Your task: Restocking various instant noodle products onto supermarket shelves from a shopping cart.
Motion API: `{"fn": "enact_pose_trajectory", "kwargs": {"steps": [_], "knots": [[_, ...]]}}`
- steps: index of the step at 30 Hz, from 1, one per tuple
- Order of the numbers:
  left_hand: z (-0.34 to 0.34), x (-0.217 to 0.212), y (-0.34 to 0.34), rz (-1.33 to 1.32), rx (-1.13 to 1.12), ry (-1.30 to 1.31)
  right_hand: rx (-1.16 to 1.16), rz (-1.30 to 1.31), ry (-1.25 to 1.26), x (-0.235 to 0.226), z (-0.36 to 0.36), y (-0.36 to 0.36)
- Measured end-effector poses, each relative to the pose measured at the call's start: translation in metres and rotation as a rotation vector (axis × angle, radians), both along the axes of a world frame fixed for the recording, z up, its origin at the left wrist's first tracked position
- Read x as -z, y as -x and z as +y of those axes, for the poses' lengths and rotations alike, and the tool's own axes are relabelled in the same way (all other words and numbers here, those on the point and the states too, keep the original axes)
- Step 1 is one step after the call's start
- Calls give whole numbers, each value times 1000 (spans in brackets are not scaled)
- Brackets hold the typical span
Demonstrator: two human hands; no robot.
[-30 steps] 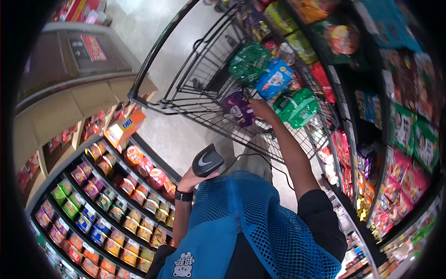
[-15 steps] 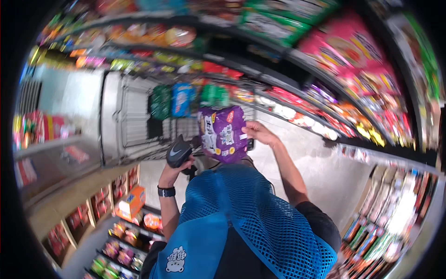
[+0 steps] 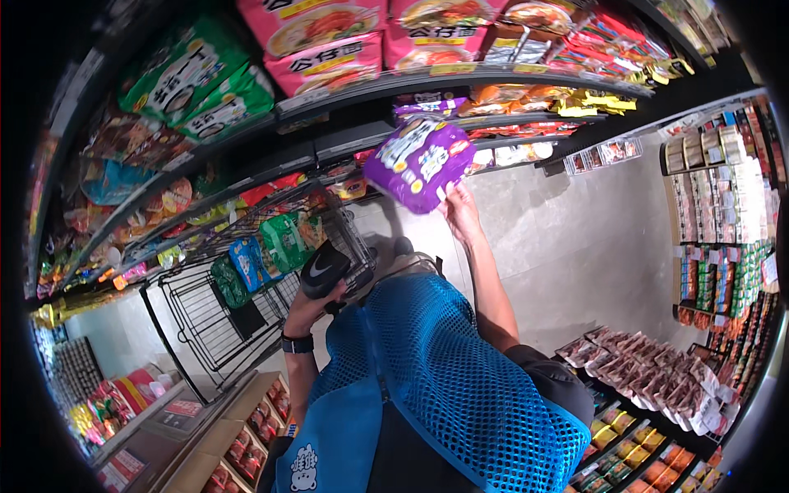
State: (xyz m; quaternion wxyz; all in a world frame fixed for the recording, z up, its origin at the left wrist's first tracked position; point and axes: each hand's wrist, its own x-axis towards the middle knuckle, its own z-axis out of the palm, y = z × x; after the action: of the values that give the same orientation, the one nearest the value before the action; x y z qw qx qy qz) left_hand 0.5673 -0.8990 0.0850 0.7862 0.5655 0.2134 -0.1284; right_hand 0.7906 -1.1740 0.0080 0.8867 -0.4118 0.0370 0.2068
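Note:
My right hand [image 3: 462, 212] grips a purple multi-pack of instant noodles [image 3: 421, 164] by its lower right corner, raised in front of the shelves. My left hand [image 3: 316, 302] is closed at a black rounded item [image 3: 324, 268] with a white curved mark; its fingers are partly hidden, and I cannot tell the item's kind. Both are beside the near end of a black wire shopping cart [image 3: 215, 319]. Inside the cart lie a green pack [image 3: 283, 243], a blue pack [image 3: 248, 263] and a dark green pack [image 3: 231, 281].
Shelves ahead hold pink noodle packs [image 3: 325, 62], green noodle packs [image 3: 193, 78] and purple packs [image 3: 429, 105]. A shelf edge [image 3: 362, 90] runs across in front. Grey floor [image 3: 542, 238] lies to the right, bordered by packaged goods [image 3: 649, 370]. Wooden bins [image 3: 255, 435] stand at lower left.
The view has swung right. My right hand has carried the purple noodle pack up and forward, off the cart's near end to the shelves. The cart now lies farther left; the left hand stays at the black item.

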Motion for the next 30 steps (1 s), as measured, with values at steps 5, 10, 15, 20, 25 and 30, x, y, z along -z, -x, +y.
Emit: {"fn": "enact_pose_trajectory", "kwargs": {"steps": [5,10,15,20,25,30], "knots": [[-22,5,-13,31,15,-82,127,-130,-53,14,-23,-54],[-37,8,-11,48,79,-122,213,-86,-109,31,-14,-90],[-45,17,-13,60,24,-112,283,-64,-63,34,16,-106],[-41,19,-9,63,8,-90,262,10,-148,13,40,-115],[-42,16,-2,84,-7,-73,218,169,-105,-12,58,-127],[-35,11,4,58,23,-94,337,117,29,-21,71,-148]]}}
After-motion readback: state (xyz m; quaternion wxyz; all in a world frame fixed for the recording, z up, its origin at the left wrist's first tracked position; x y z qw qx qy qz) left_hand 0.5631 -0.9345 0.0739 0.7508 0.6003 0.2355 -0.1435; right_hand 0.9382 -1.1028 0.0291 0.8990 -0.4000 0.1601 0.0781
